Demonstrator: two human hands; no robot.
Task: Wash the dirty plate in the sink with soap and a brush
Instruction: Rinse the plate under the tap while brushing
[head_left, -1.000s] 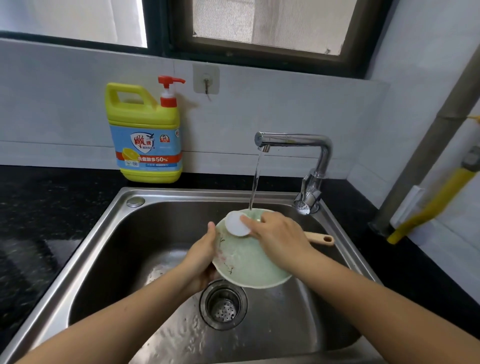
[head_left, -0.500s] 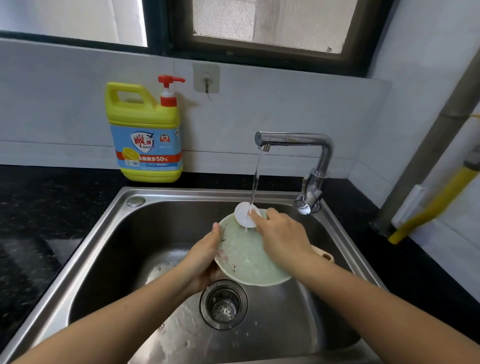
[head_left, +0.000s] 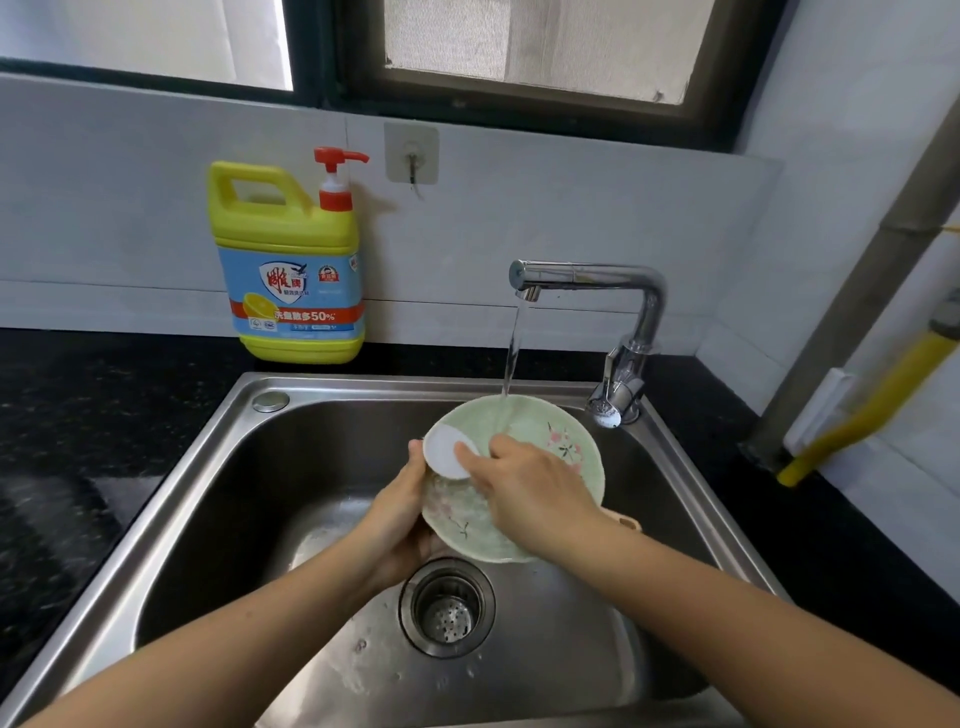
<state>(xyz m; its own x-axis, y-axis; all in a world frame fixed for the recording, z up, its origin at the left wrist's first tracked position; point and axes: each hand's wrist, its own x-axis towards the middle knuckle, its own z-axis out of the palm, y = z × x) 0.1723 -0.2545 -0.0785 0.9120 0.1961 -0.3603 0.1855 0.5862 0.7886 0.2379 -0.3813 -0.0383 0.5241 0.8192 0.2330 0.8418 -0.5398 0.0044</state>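
Observation:
A pale green plate (head_left: 545, 431) with a pink flower pattern is held tilted over the steel sink (head_left: 218, 467), under the running tap. My left hand (head_left: 400, 519) grips its left rim from below. My right hand (head_left: 524, 488) holds a brush with a round white head (head_left: 444, 457) pressed on the plate's upper left part. The brush's beige handle end (head_left: 626, 521) sticks out past my right wrist. Water from the faucet (head_left: 592, 278) falls on the plate's top edge.
A yellow dish soap jug (head_left: 291, 265) with a red pump stands on the black counter (head_left: 78, 395) behind the sink's left corner. The drain strainer (head_left: 447, 608) lies below the plate. A yellow-handled tool (head_left: 872, 405) leans at the right wall by a grey pipe.
The brush head has slid from the plate's top edge to its upper left, next to my left thumb. The plate is tilted more upright, showing its right flower pattern.

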